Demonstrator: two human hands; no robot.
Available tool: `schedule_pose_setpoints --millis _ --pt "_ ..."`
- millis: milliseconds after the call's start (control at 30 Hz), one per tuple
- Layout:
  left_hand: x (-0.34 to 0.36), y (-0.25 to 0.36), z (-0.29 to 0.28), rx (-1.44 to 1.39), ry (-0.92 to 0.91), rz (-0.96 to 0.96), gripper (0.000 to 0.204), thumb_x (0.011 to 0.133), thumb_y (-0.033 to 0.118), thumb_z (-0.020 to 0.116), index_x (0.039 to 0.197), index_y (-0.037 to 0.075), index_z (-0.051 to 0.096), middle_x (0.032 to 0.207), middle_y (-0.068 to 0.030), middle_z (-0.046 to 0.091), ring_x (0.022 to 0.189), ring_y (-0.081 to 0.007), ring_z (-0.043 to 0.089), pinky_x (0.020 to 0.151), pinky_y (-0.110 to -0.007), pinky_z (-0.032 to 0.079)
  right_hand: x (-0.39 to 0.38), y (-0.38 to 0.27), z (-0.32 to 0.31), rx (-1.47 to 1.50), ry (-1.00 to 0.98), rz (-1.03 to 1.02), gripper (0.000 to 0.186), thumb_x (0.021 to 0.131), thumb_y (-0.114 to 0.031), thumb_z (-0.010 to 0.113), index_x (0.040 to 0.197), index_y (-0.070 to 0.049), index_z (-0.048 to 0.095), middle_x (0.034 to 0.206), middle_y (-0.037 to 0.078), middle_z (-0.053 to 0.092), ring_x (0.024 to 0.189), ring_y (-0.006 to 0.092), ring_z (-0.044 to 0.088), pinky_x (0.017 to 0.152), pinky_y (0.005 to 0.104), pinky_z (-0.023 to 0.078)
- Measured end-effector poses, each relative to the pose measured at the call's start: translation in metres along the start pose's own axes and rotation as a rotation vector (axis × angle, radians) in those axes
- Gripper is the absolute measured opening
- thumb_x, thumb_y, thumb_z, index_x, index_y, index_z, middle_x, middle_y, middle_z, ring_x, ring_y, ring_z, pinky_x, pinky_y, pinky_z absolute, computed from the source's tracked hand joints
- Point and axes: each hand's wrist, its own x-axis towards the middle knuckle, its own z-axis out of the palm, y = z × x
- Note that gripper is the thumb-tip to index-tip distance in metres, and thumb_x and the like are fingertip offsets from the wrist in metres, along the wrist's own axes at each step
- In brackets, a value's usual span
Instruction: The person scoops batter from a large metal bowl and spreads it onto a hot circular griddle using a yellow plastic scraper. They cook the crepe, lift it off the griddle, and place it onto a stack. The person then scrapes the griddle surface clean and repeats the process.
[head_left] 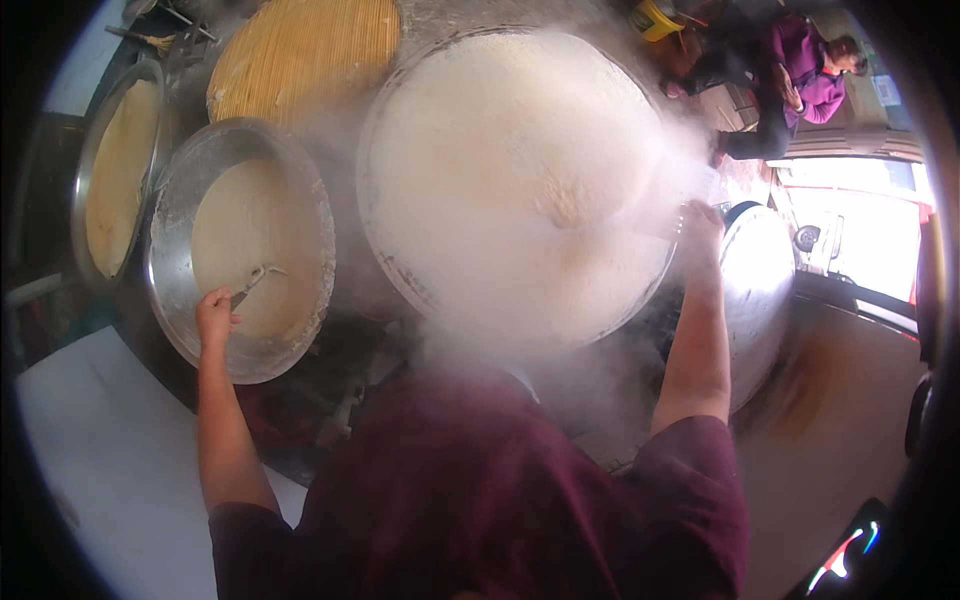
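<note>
My left hand (216, 318) is closed on a metal ladle (250, 283) at the steel basin (172, 262) of pale batter (245, 215). My right hand (703, 225) grips a pale flat tool (672, 195), blurred by steam, at the right side of the large round pan (520, 130) covered with a pale, creamy layer. Thick white steam rises over that pan, hiding much of its right and lower surface.
Behind the basin lie a round slatted mat (300, 55) and a steel tray (150, 105) with pale contents. A round white surface (752, 280) stands right. A seated person (800, 85) is at upper right, near a yellow bucket (652, 20) and bright doorway (850, 210).
</note>
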Motion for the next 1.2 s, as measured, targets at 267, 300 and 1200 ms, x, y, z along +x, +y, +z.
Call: schedule_pose_setpoints --millis 267,300,1200 --pt "-0.014 0.01 0.005 -0.009 0.043 -0.011 0.028 0.086 0.013 0.048 0.111 0.003 0.058 0.095 -0.008 0.065 0.049 -0.0161 0.061 0.035 -0.024 0.04 0.029 -0.13 -0.011 -0.04 0.061 0.02 0.025 0.088 -0.025 0.041 0.086 -0.01 0.062 0.089 0.015 0.063 0.08 0.0345 0.06 0.073 0.0412 0.048" --pt "-0.016 0.012 0.006 0.011 0.044 0.002 0.028 0.086 0.013 0.049 0.111 0.003 0.058 0.094 -0.0084 0.065 0.049 -0.0163 0.061 0.035 -0.024 0.039 0.021 -0.152 -0.015 -0.089 -0.022 0.033 0.024 0.087 -0.024 0.042 0.089 -0.011 0.062 0.09 0.015 0.063 0.081 0.0341 0.06 0.074 0.0414 0.047" --pt "-0.006 0.005 -0.008 0.033 -0.066 0.249 0.03 0.085 0.016 0.05 0.108 -0.001 0.059 0.089 -0.0123 0.065 0.05 -0.0187 0.061 0.041 -0.027 0.045 -0.105 -0.24 -0.031 -0.034 -0.056 -0.235 0.025 0.086 -0.014 0.041 0.099 -0.012 0.062 0.103 0.01 0.061 0.098 0.0251 0.056 0.079 0.0371 0.048"
